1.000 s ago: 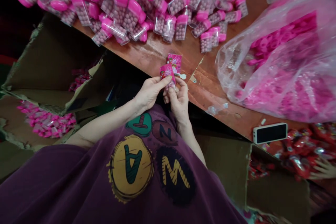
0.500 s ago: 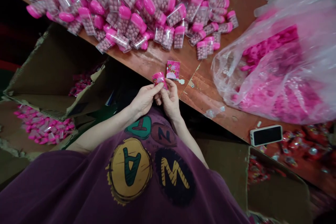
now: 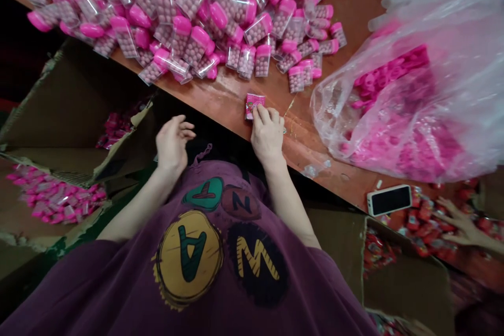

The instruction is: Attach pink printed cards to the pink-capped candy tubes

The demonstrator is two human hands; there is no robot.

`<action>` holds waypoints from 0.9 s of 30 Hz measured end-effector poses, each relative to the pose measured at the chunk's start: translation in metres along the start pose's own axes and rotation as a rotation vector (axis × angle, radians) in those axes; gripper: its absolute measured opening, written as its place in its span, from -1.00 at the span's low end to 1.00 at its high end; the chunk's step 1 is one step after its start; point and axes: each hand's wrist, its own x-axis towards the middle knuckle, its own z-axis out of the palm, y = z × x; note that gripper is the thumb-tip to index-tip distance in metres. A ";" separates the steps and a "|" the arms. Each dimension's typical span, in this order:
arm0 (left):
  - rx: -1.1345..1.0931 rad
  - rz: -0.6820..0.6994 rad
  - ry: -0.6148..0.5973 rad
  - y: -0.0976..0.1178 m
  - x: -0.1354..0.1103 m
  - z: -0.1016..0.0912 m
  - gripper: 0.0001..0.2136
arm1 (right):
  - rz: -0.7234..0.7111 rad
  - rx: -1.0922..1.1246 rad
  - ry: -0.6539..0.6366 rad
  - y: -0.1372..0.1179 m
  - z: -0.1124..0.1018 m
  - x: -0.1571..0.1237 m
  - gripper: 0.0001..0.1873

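My right hand (image 3: 268, 131) curls onto the square, pink, paper-like packet (image 3: 251, 102) by the reddish-brown surface (image 3: 220, 89)'s near edge, grip unclear, probably light, bendy, best edge-pinched, my left hand (image 3: 172, 140) half-open, empty.

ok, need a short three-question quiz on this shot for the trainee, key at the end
1. Which of the wearer's hands touches the pink packet?
2. Fill in: the tubes have ____ caps.
3. Pick one. The phone lies nearest to: (a) the tubes, (b) the red packets, (c) the pink packet.

Key: 1. The right hand. 2. pink. 3. b.
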 end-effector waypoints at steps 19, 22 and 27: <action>0.253 -0.347 -0.583 -0.020 -0.027 0.113 -0.59 | 0.042 0.127 0.252 0.002 0.012 -0.035 -0.59; 0.199 -0.261 -0.573 -0.016 -0.030 0.108 -0.67 | 0.007 0.316 0.361 0.002 0.010 -0.041 -0.58; 0.175 -0.107 -0.597 -0.016 -0.031 0.101 -0.70 | 0.233 1.111 0.302 -0.004 0.003 -0.040 -0.56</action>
